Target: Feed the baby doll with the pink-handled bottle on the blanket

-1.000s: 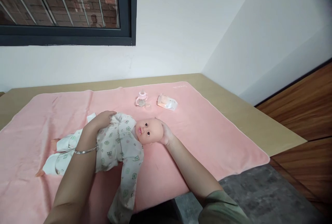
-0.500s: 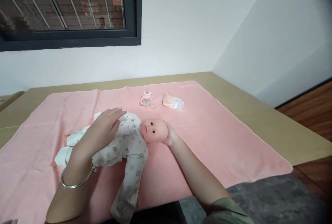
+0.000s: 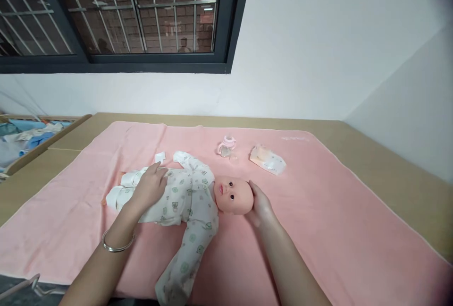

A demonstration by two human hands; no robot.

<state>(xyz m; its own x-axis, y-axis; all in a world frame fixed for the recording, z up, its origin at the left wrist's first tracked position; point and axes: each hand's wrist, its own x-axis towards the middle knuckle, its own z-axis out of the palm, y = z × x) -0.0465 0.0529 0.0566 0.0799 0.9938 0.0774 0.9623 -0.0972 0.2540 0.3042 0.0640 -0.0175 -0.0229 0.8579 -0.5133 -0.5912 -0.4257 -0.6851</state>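
Note:
A baby doll (image 3: 193,192) in a white printed outfit lies on its back on a pink blanket (image 3: 318,221), its head toward the right. My left hand (image 3: 151,187) rests on the doll's lower belly, fingers stretched out and holding nothing. Against the crown of the doll's bald head (image 3: 235,196), my right hand (image 3: 261,206) is cupped; its fingers are partly hidden behind and under the head. One long sleeve (image 3: 191,249) hangs toward me over the blanket. Its other sleeve (image 3: 182,157) points away to the back left.
Behind the doll stand a pink-topped baby bottle (image 3: 226,146) and a soft white packet (image 3: 268,159). Near the doll's hip lies a small white piece (image 3: 160,157). A wooden-edged bin (image 3: 46,143) of cloths is at left. A metal bar (image 3: 21,287) shows at the lower left.
My left hand has come down from above the doll's chest to its lower belly. The view has shifted left, bringing the cloth bin in. My right hand stays at the head.

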